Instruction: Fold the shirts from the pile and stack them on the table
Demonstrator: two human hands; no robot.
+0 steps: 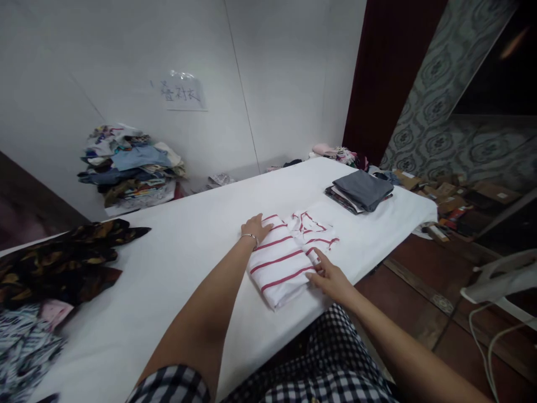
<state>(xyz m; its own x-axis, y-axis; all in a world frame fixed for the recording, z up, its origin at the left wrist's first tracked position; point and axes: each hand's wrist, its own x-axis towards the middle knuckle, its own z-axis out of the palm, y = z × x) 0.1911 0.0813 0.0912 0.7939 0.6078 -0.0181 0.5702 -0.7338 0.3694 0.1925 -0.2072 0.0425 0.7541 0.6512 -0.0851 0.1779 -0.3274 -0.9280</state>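
Fingers of both hands lie open, flat on folded striped shirt: left hand far edge, right hand near corner; grey folded stack beyond.

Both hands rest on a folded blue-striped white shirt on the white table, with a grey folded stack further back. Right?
Not quite: the head view shows the shirt's stripes are red, not blue. The left hand and right hand do rest on it, on the white table, grey stack behind.
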